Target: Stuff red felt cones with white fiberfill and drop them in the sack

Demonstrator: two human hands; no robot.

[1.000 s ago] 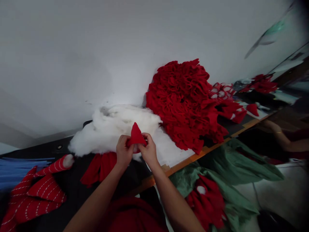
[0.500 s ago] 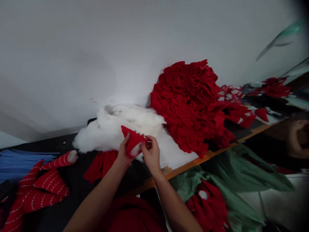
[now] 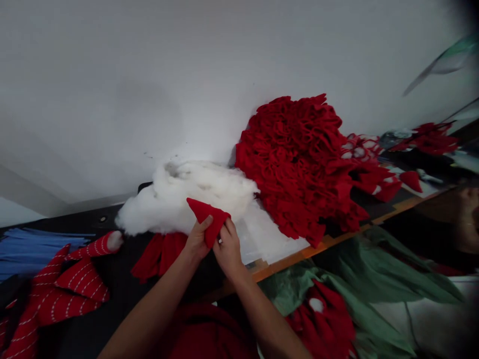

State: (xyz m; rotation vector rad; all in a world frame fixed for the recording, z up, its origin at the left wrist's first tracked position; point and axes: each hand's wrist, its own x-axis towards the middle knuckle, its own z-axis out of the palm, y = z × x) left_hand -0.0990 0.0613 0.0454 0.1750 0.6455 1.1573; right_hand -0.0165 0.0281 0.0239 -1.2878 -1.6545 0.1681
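A small red cone-shaped felt piece (image 3: 208,218) is held up between my two hands, its point toward the upper left. My left hand (image 3: 199,237) grips its left side, thumb lying on the red cloth. At the lower right edge is my right hand (image 3: 228,245), its fingers bent and partly hidden behind or inside the cloth. Just behind the piece lies a heap of white stuffing (image 3: 187,187). Some red fabric pieces (image 3: 160,254) lie left of my left forearm.
A large pile of red cloth pieces (image 3: 292,164) leans against the wall to the right. Red striped stuffed shapes (image 3: 71,289) and blue strips (image 3: 33,249) lie at left. A green sack (image 3: 374,269) with red pieces hangs below the table edge (image 3: 292,260). Another person's arm (image 3: 466,219) shows far right.
The red felt piece has turned in my hands, so the white stuffing seen at its lower opening is out of sight. My right hand has shifted slightly down and left.
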